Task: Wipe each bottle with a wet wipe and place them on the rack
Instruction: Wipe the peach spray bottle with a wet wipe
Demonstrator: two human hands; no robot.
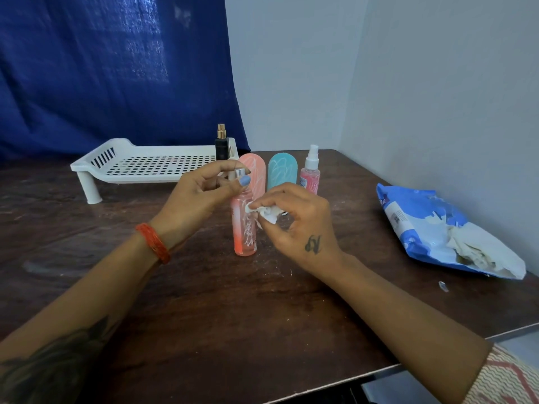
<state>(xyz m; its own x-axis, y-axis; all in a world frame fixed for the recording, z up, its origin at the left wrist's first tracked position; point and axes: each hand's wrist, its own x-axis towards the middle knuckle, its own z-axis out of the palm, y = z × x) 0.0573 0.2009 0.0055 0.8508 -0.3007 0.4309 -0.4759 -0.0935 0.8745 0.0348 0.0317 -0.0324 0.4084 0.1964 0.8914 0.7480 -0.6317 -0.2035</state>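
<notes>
A tall pink spray bottle stands upright on the dark wooden table. My left hand pinches its silver top. My right hand holds a crumpled white wet wipe against the bottle's upper side. Behind stand a pink rounded bottle, a teal rounded bottle and a small pink spray bottle with a white nozzle. A dark bottle with a gold sprayer stands at the right end of the white perforated rack.
A blue and white wet wipe pack lies open at the right, close to the wall. A blue curtain hangs behind the rack. The table's front edge runs diagonally at the lower right. A small scrap lies near the pack.
</notes>
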